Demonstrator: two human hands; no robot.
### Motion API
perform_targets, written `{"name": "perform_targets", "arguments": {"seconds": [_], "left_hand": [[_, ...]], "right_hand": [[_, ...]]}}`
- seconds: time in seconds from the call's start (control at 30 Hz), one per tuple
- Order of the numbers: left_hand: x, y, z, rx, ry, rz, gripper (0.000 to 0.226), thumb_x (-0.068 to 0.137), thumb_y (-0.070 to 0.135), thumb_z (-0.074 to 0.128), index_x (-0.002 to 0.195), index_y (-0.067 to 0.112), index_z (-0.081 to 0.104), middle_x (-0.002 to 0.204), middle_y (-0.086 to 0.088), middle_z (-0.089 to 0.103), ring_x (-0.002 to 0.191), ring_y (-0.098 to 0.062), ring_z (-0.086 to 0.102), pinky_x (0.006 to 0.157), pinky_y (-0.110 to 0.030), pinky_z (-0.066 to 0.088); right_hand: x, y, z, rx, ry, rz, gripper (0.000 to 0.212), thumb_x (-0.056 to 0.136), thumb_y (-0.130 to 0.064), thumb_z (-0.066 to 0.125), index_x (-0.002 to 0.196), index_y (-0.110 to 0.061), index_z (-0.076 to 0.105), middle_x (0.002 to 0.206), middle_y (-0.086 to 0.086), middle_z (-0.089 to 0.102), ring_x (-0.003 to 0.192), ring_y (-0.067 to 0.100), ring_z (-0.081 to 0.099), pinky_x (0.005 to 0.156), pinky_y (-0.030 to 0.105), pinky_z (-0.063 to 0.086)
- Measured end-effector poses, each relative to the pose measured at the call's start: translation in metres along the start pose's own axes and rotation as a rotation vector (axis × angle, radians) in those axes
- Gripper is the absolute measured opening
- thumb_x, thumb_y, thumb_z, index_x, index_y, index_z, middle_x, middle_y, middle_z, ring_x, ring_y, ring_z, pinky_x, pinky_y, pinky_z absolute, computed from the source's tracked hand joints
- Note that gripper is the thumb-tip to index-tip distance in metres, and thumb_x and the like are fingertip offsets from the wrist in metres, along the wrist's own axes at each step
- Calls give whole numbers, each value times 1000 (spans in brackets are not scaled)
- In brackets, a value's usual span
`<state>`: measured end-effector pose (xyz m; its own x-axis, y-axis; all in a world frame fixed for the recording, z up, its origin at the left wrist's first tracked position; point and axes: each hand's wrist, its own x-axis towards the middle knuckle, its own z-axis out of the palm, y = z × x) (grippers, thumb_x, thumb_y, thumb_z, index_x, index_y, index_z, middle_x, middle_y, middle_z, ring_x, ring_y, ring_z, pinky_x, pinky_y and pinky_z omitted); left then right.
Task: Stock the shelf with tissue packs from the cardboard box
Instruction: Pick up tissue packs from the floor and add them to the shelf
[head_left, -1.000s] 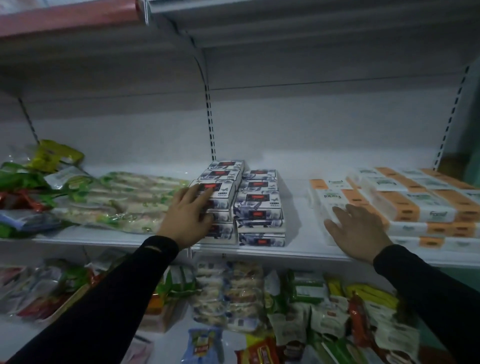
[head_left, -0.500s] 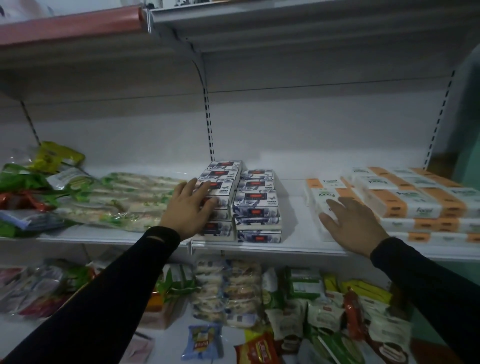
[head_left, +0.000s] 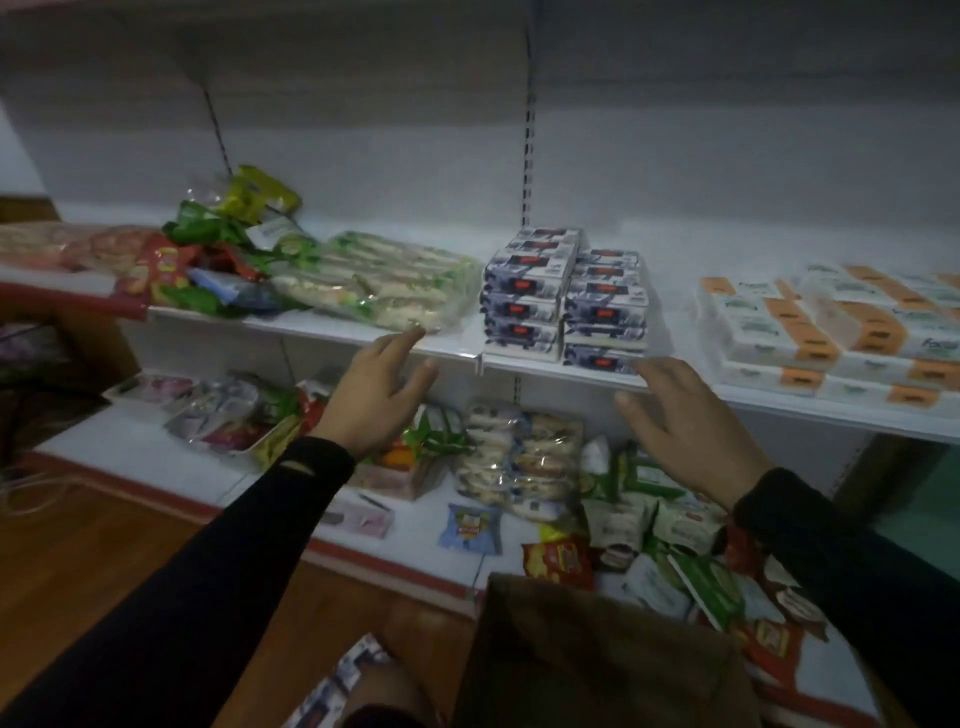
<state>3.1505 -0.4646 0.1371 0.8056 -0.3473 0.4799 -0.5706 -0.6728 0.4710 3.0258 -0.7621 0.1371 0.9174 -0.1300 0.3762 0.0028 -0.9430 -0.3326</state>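
Note:
Blue-and-white tissue packs (head_left: 563, 293) with red labels stand in two stacks on the white middle shelf (head_left: 457, 345). To their right lie larger white-and-orange tissue packs (head_left: 826, 322). My left hand (head_left: 382, 392) hovers in front of the shelf edge, left of the stacks, fingers spread and holding nothing. My right hand (head_left: 685, 415) hovers below the right stack, also spread and holding nothing. The brown cardboard box (head_left: 587, 654) sits at the bottom in front of me. More blue-and-white tissue packs (head_left: 337, 686) show at the bottom edge, left of the box.
Clear bags of green-and-white snacks (head_left: 379, 283) and mixed packets (head_left: 208, 260) fill the shelf's left part. The lower shelf (head_left: 415, 540) holds many snack bags. Wooden floor (head_left: 104, 561) lies at the lower left.
Both hands have drawn back off the shelf: the left left the tissue stack, the right left the orange packs. The view has swung down and left, revealing the box.

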Motion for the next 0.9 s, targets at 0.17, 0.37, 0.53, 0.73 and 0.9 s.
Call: {"name": "perform_targets", "arguments": {"seconds": [0.17,0.37,0.53,0.73,0.9], "left_hand": [[-68,-64,-5,19,2,-130,51,98,48,44,140,19,45,139,-3,48,127,-17,43,97,-24,32],[-139,-171,13,24,-73,-443,56,97,55,40,143,23,40,146,1,42,132,-16,39,102,-28,34],[-180,-263,52,86,-185,-646,57,96,56,40,142,22,41,142,-3,48,129,-19,43,104,-32,35],[-219,-369,145,56,-436,-905,64,93,61,40,146,26,33,148,-5,41,129,-23,45,105,-37,39],[-237,-431,233,120,-664,-936,67,93,61,39,148,24,30,150,-10,38,131,-27,43,104,-35,37]], "right_hand": [[-3,-51,62,67,-152,-109,60,98,-52,35,146,-16,39,151,5,35,137,22,36,108,30,29],[14,-102,180,81,-382,-260,62,95,-57,36,139,-15,50,144,5,46,132,18,42,104,19,25],[20,-132,294,162,-615,-250,56,95,-53,41,137,-19,51,140,-2,48,130,14,44,110,25,31],[11,-134,450,137,-872,-150,55,97,-54,36,142,-22,45,144,0,45,131,16,44,109,29,32],[-14,-120,554,48,-1067,65,53,100,-52,33,147,-28,34,149,2,40,135,20,41,107,36,35]]}}
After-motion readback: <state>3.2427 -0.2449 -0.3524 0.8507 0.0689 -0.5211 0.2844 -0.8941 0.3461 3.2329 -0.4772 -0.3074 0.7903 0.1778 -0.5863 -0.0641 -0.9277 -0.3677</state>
